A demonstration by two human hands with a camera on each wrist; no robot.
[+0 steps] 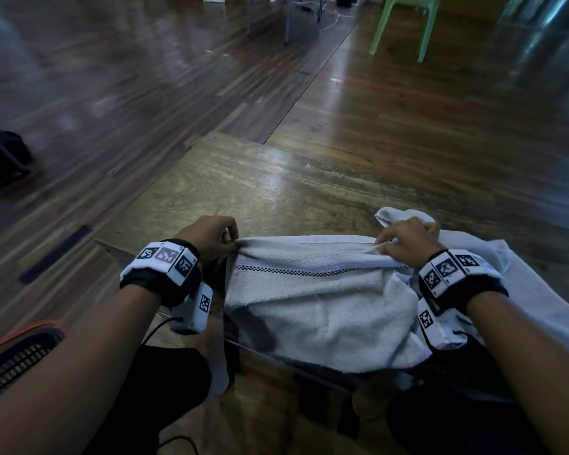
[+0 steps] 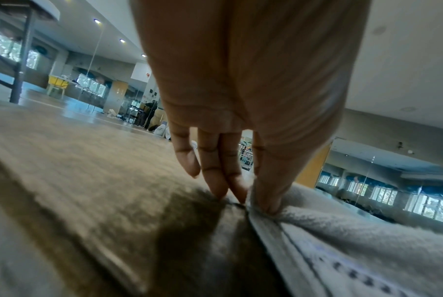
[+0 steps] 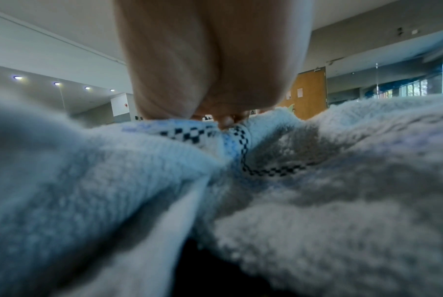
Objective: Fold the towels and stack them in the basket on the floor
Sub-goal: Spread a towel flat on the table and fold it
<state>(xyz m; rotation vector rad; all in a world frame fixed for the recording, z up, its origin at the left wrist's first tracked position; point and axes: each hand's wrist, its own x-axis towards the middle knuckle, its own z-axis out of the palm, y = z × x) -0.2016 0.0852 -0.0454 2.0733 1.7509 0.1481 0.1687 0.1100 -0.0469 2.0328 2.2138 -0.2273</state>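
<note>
Pinching the towel point(image 1: 312, 290) at both far corners on the table point(image 1: 243, 178), left hand point(image 1: 211, 238) and right hand point(image 1: 408, 241) should keep the edge taut and corners matched when folding.

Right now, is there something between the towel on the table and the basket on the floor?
Nothing visible. The towel lies on the table, pinched by the left hand and right hand. The basket sits left of the left forearm, only partly in view.
</note>
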